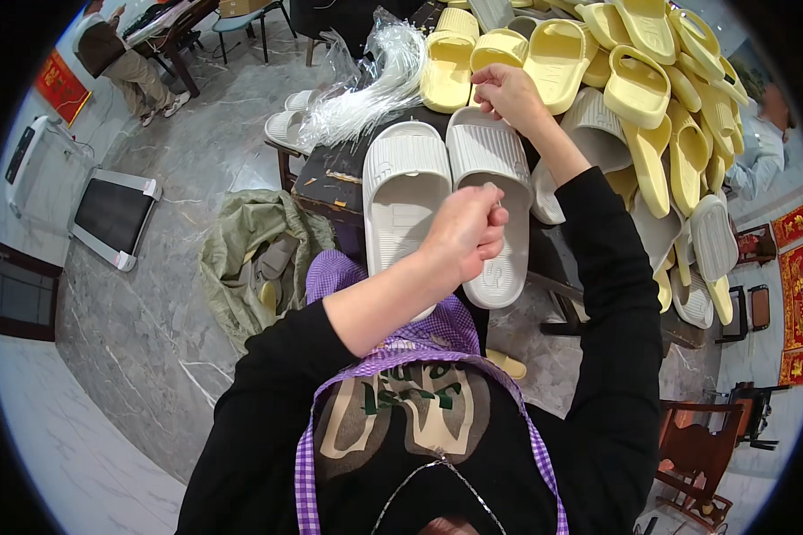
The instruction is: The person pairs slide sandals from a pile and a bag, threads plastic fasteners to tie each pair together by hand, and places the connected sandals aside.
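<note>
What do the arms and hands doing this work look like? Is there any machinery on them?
No machinery shows: these are a person's own arms. The left hand and right hand are bare, with no gloves. Both arms wear plain black sleeves that end on the forearms, leaving the wrists uncovered. I see no watch, cables or markings on them.

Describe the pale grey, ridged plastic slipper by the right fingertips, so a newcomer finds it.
At the near edge of the dark, scuffed table, choose the right slipper of the grey pair. Unlike its twin, it has the right hand at its toe.
</note>
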